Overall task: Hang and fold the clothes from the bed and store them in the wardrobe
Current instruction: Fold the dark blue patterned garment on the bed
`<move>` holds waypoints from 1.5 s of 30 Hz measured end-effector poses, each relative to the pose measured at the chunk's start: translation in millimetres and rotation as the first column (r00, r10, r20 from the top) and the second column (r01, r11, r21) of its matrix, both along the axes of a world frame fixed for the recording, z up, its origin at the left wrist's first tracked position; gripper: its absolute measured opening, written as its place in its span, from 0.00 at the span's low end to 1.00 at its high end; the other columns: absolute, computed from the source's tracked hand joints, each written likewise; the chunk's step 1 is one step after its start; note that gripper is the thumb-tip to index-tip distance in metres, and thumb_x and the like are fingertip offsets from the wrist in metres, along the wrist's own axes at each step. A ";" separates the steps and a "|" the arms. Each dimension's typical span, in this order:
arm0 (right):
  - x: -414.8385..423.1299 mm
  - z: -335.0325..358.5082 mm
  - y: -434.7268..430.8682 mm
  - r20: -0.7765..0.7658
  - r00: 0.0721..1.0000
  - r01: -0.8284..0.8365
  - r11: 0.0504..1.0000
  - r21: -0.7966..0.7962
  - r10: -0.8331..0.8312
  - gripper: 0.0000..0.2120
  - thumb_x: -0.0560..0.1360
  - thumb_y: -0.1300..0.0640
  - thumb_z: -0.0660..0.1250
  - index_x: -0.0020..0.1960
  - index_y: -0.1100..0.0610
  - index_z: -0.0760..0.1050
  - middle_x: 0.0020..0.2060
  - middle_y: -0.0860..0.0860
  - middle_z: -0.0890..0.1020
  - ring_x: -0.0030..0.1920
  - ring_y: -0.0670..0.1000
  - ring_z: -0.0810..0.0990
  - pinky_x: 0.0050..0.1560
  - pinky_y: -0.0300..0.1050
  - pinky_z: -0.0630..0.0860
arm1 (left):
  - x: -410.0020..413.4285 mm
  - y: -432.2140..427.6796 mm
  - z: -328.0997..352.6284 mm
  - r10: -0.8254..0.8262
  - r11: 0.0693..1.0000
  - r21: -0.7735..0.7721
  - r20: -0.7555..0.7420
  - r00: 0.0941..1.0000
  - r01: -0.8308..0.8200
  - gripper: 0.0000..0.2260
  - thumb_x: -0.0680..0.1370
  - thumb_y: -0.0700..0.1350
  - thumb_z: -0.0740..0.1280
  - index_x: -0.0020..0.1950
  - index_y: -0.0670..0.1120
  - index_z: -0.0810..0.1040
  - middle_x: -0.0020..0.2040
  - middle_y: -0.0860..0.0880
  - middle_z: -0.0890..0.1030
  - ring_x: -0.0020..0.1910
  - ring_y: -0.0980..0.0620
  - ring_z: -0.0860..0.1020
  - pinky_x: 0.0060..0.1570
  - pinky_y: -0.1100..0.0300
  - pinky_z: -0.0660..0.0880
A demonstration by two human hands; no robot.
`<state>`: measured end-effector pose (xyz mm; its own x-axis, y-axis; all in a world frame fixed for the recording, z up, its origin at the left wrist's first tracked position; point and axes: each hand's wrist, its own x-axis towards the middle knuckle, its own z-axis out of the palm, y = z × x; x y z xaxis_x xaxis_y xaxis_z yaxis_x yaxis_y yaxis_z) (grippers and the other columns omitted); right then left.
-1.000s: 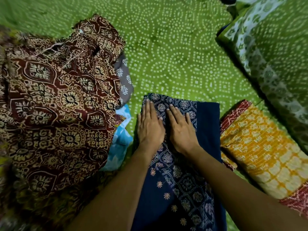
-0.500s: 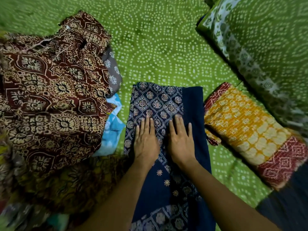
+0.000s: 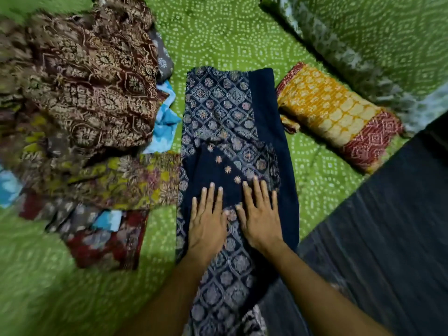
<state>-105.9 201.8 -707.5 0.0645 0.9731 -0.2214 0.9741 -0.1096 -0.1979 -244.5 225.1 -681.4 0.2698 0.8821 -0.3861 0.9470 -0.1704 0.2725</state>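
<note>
A navy blue garment (image 3: 225, 112) with a pale diamond print lies folded lengthwise on the green bedsheet (image 3: 230, 37). My left hand (image 3: 208, 221) and my right hand (image 3: 260, 219) press flat on its lower half, side by side, fingers straight and pointing away from me. A folded yellow and red cloth (image 3: 339, 115) lies to the right of the navy garment. To its left sits a heap of unfolded clothes topped by a maroon and cream printed piece (image 3: 92, 81).
A light blue cloth (image 3: 166, 124) pokes out between the heap and the navy garment. A green patterned pillow or quilt (image 3: 388, 44) lies at the back right. The dark floor (image 3: 388, 238) borders the bed's edge at the lower right.
Both hands have slid down the navy garment toward me, smoothing it, from its top edge to its lower half. More of the garment and the clothes heap has come into view.
</note>
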 end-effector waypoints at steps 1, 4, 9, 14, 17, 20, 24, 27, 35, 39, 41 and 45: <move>-2.0 1.8 -15.5 -0.010 1.000 -0.003 1.000 -0.018 0.002 0.30 0.79 0.41 0.38 0.77 0.52 0.41 0.76 0.52 0.40 0.75 0.50 0.34 0.71 0.49 0.28 | -3.5 -15.2 1.6 -0.003 1.000 0.000 -0.002 1.000 0.003 0.25 0.83 0.52 0.44 0.75 0.49 0.34 0.73 0.50 0.31 0.70 0.54 0.29 0.69 0.55 0.29; -8.3 8.0 -57.1 -0.054 0.998 0.022 0.998 -0.052 -0.025 0.30 0.77 0.40 0.35 0.77 0.49 0.39 0.76 0.52 0.39 0.74 0.52 0.34 0.71 0.49 0.29 | -13.3 -52.3 6.5 -0.007 0.999 -0.037 -0.034 0.999 0.006 0.24 0.83 0.52 0.44 0.72 0.51 0.32 0.72 0.49 0.30 0.70 0.52 0.29 0.68 0.54 0.28; -12.1 13.5 -120.9 -0.159 0.982 0.084 0.991 -0.102 -0.099 0.29 0.78 0.37 0.40 0.75 0.42 0.35 0.74 0.51 0.31 0.73 0.51 0.31 0.71 0.51 0.31 | -35.3 -111.2 9.9 0.032 0.997 -0.064 0.009 0.999 -0.031 0.26 0.82 0.55 0.46 0.72 0.54 0.31 0.73 0.50 0.30 0.72 0.52 0.29 0.69 0.52 0.29; -12.3 23.4 -155.2 -0.468 0.810 0.399 0.917 -0.003 -0.354 0.25 0.78 0.54 0.65 0.72 0.58 0.64 0.73 0.58 0.59 0.72 0.57 0.60 0.73 0.51 0.58 | -49.1 -147.8 12.7 0.205 0.978 -0.007 0.118 0.972 -0.206 0.28 0.80 0.55 0.58 0.76 0.52 0.50 0.77 0.50 0.47 0.75 0.49 0.52 0.72 0.52 0.50; -9.4 27.7 -145.4 -0.629 0.504 0.631 0.750 -0.200 -0.592 0.33 0.73 0.61 0.71 0.72 0.61 0.59 0.68 0.59 0.60 0.67 0.56 0.65 0.68 0.43 0.60 | -55.2 -158.4 13.5 0.491 0.863 0.027 0.191 0.850 -0.505 0.33 0.73 0.54 0.69 0.74 0.46 0.62 0.71 0.42 0.63 0.67 0.44 0.65 0.64 0.50 0.66; 1.6 15.3 -131.6 -0.675 0.274 0.664 0.642 -0.383 -0.686 0.44 0.66 0.63 0.76 0.74 0.55 0.54 0.70 0.57 0.62 0.68 0.56 0.66 0.71 0.51 0.63 | -60.4 -160.1 18.2 0.700 0.708 -0.118 0.250 0.669 -0.697 0.37 0.69 0.53 0.74 0.74 0.46 0.61 0.65 0.42 0.68 0.62 0.44 0.70 0.56 0.50 0.73; 21.0 16.8 -132.5 -0.703 0.064 0.596 0.592 -0.543 -0.709 0.26 0.65 0.67 0.76 0.59 0.61 0.70 0.57 0.58 0.79 0.53 0.55 0.79 0.51 0.46 0.77 | -65.2 -163.7 17.0 0.808 0.589 -0.419 0.287 0.515 -0.691 0.34 0.68 0.49 0.75 0.71 0.46 0.64 0.64 0.41 0.73 0.60 0.44 0.73 0.53 0.55 0.73; 29.0 29.1 -150.7 -0.653 0.055 0.452 0.602 -0.658 -0.755 0.06 0.69 0.67 0.72 0.45 0.61 0.78 0.51 0.61 0.82 0.41 0.51 0.81 0.43 0.41 0.79 | -66.5 -167.8 22.4 0.909 0.412 -0.677 0.256 0.329 -0.610 0.42 0.64 0.56 0.77 0.71 0.41 0.64 0.69 0.41 0.70 0.65 0.43 0.71 0.66 0.50 0.67; 33.9 36.6 -189.1 -0.593 -0.046 0.436 0.518 -0.736 -0.804 0.09 0.75 0.61 0.67 0.53 0.65 0.77 0.44 0.56 0.84 0.37 0.50 0.83 0.38 0.40 0.81 | -67.6 -184.1 25.2 0.983 0.176 -0.791 0.176 0.057 -0.586 0.38 0.69 0.49 0.74 0.73 0.40 0.60 0.71 0.39 0.66 0.68 0.40 0.68 0.66 0.40 0.65; 33.8 46.8 -197.3 -0.646 -0.032 0.539 0.531 -0.654 -0.763 0.23 0.73 0.63 0.70 0.65 0.54 0.67 0.54 0.56 0.79 0.49 0.58 0.81 0.43 0.47 0.82 | -69.8 -185.5 30.8 0.980 0.107 -0.834 0.179 -0.081 -0.541 0.41 0.56 0.56 0.79 0.62 0.37 0.73 0.59 0.38 0.79 0.53 0.41 0.79 0.54 0.45 0.77; 37.5 58.5 -194.3 -0.704 -0.056 0.527 0.578 -0.623 -0.708 0.25 0.73 0.65 0.69 0.65 0.48 0.65 0.52 0.52 0.79 0.47 0.58 0.82 0.43 0.52 0.82 | -69.3 -180.6 37.4 0.977 0.072 -0.884 0.155 -0.144 -0.462 0.25 0.63 0.48 0.74 0.56 0.38 0.77 0.51 0.39 0.82 0.44 0.43 0.81 0.38 0.55 0.79; 44.8 80.7 -164.2 -0.783 -0.005 0.532 0.662 -0.529 -0.621 0.07 0.73 0.67 0.68 0.47 0.56 0.79 0.45 0.55 0.83 0.43 0.52 0.82 0.38 0.42 0.79 | -64.5 -158.5 46.6 0.933 0.007 -0.962 0.105 -0.344 -0.273 0.10 0.73 0.41 0.66 0.54 0.40 0.75 0.44 0.41 0.77 0.28 0.51 0.73 0.22 0.64 0.71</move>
